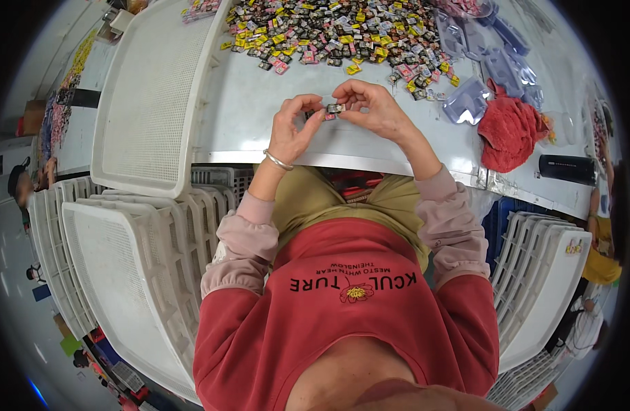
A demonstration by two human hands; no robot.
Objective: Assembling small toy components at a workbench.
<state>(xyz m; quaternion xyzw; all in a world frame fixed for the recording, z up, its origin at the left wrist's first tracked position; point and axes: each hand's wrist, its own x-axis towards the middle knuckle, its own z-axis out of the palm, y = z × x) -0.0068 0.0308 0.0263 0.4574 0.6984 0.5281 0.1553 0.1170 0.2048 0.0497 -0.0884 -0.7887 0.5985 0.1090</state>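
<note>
Both hands meet above the near part of the table, fingertips almost touching. My right hand [378, 113] pinches a small black-and-silver piece [335, 108] between thumb and index finger. From the other side, the thumb and index finger of my left hand [294, 129] close at the left end of this piece. A small pink piece [330, 117] shows just below it; whether it is held or lies on the table I cannot tell. Beyond my hands spreads a large heap of small pieces [328, 34] in black, yellow, pink and white.
A white mesh tray [154, 96] rests at the table's left. On the right lie clear plastic trays [467, 101], a red cloth [510, 130] and a black cylinder [567, 169]. White trays stand stacked at my left [109, 253] and right [544, 288]. Other people work at the sides.
</note>
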